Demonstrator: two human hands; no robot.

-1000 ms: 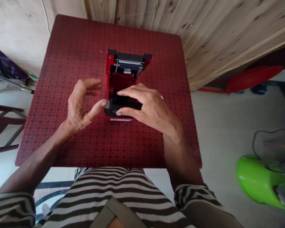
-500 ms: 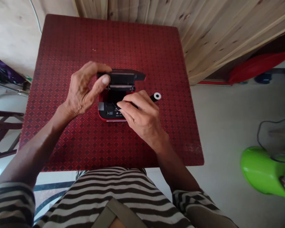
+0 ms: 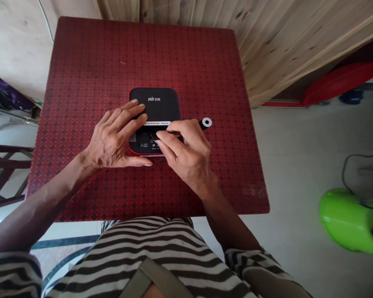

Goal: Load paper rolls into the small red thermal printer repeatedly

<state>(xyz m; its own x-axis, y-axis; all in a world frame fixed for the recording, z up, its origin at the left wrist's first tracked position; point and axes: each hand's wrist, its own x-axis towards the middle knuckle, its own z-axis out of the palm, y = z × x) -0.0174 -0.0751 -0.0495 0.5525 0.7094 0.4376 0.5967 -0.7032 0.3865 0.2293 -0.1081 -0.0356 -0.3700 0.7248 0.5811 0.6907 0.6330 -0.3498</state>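
Note:
A small black printer (image 3: 161, 109) with a red edge and white lettering on its lid lies on the red patterned table (image 3: 90, 198). Its lid is down, with a white label strip along the lid's front edge. My left hand (image 3: 110, 136) rests its spread fingers on the lid's left side; its thumb stretches out just below the printer's front edge. My right hand (image 3: 188, 147) is closed round a slim black tool (image 3: 203, 124) over the front panel. A round white end with a dark centre sticks out behind the fingers. Most of the tool is hidden in the grip.
Wooden panelling (image 3: 199, 14) stands behind the table. On the floor to the right are a bright green plastic object (image 3: 338, 219) and a cable (image 3: 345, 165). A dark wooden chair (image 3: 9, 159) stands at the left, beside the table edge.
The printer's lid has swung down from raised to lying flat. My left hand has gone from pinching the lid's edge to lying spread on it. My right hand has barely moved.

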